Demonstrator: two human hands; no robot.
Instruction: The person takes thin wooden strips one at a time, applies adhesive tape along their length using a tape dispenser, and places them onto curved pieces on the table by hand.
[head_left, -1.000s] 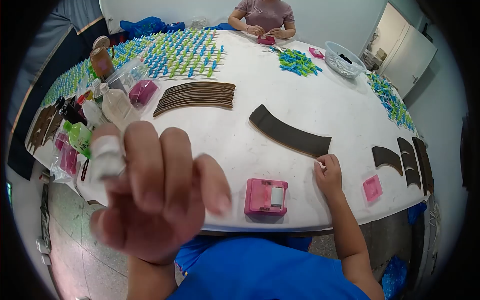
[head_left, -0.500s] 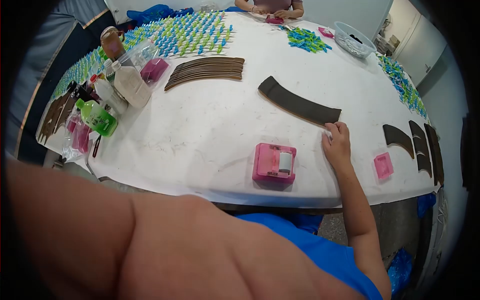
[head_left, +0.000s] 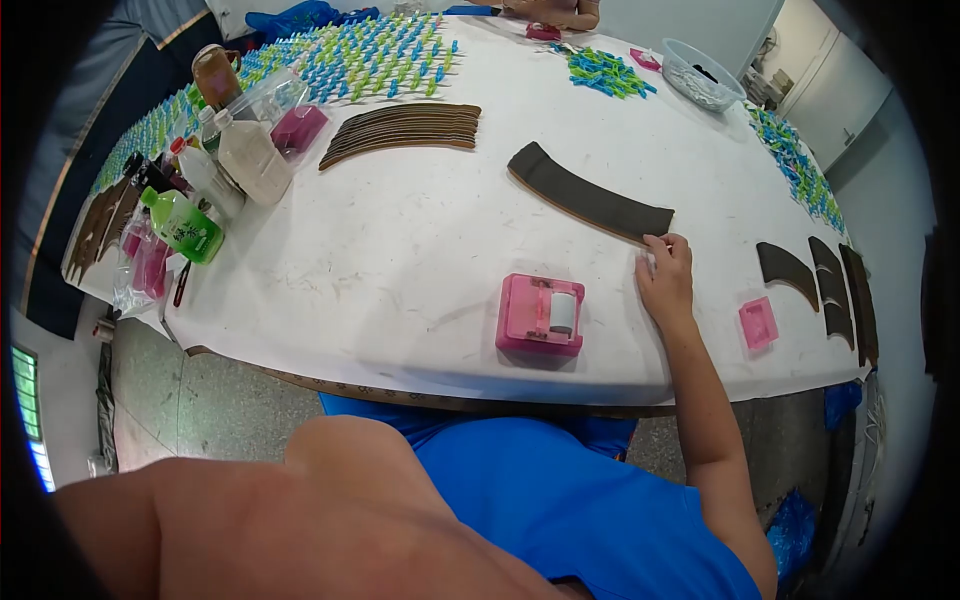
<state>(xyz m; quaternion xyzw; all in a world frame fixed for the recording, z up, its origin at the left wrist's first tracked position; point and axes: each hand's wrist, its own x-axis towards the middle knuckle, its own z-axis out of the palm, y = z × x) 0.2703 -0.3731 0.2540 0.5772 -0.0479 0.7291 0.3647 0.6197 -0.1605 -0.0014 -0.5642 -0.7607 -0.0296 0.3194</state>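
My right hand (head_left: 667, 278) is at the near right end of a dark, curved flat strip (head_left: 590, 198) with a brownish edge. Its fingertips touch the strip's corner, while the thumb stays apart from the fingers on the white tabletop. Left of this hand stands a pink tape dispenser (head_left: 540, 315) with a white roll. A small pink tray-like piece (head_left: 758, 324) lies to the right. My left arm, bare and blurred, fills the bottom left close to the camera; the left hand's fingers do not show.
A fanned stack of dark curved strips (head_left: 400, 132) lies farther back. Several bottles, including a green one (head_left: 185, 228), crowd the left edge. Blue and green clips (head_left: 605, 72) lie at the back, near a clear basin (head_left: 700, 85) and another person's arm (head_left: 575, 14). More dark pieces (head_left: 835, 290) line the right.
The view has shifted slightly, and my left arm has dropped lower, uncovering the floor and blue clothing. My right hand stays at the strip's end.
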